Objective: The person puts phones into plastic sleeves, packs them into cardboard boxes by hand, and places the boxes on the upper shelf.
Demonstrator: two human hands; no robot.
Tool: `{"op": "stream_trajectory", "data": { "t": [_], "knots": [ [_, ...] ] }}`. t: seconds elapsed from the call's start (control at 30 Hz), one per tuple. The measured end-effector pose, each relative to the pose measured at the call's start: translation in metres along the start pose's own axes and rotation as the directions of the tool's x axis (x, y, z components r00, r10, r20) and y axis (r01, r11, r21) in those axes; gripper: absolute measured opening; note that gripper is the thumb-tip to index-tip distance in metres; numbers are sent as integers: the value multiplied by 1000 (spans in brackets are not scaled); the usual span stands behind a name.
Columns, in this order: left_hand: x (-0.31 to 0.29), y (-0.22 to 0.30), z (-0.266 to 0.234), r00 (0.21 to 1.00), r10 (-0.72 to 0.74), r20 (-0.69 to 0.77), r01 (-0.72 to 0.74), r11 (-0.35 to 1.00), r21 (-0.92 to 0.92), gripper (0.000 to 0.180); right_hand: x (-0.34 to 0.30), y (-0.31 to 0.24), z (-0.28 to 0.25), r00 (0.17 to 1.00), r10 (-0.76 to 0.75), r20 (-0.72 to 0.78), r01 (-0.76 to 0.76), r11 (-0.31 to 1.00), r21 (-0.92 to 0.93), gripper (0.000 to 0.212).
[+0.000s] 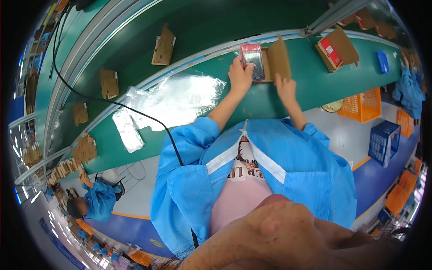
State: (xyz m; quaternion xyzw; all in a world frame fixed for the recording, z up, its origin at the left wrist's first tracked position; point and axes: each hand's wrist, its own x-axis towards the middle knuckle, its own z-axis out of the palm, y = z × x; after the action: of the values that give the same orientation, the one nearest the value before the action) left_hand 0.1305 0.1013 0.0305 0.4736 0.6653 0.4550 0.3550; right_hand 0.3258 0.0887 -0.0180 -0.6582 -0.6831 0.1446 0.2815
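Observation:
My left hand (240, 76) is closed around a flat red-rimmed handheld device (256, 65) with a dark, shiny face. It rests over the left side of an open cardboard box (267, 67) on the green bench. The box's brown lid (281, 56) stands up at the right, slightly blurred. My right hand (285, 85) pinches the near lower edge of that lid. The device and my left fingers hide much of the box's inside.
Clear plastic bags (180, 96) lie left of my left arm. A black cable (130, 108) hangs across the left. Another open box (330, 51) with a red item stands right. Several cartons, including one carton (163, 47), sit beyond the metal rail. Co-workers (96, 200) are at both sides; orange crate (360, 107) right.

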Motion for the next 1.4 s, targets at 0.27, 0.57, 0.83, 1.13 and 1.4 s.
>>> {"op": "stream_trajectory", "data": {
  "t": [0.27, 0.57, 0.83, 1.13, 1.4],
  "knots": [
    [-13, -27, -10, 904, 428, -14, -308, 672, 673, 47, -12, -75, -15, 995, -55, 86, 31, 967, 254, 20],
    [-15, -6, -28, 878, 398, 265, -471, 626, 622, 45, -5, -74, -16, 982, 46, 181, -117, 908, 402, 16],
    [-37, -32, -44, 878, 468, 98, -452, 746, 490, 37, 146, -68, 18, 970, -206, 132, 206, 979, 13, 25],
    [-36, -40, -22, 857, 431, 283, -512, 653, 558, 38, 136, -63, 7, 591, -182, 786, -597, 557, 577, 23],
    [-34, -41, -23, 899, 373, 228, -429, 654, 623, 36, 213, 48, -235, 849, 201, 488, -485, 663, 570, 16]
  ]
}}
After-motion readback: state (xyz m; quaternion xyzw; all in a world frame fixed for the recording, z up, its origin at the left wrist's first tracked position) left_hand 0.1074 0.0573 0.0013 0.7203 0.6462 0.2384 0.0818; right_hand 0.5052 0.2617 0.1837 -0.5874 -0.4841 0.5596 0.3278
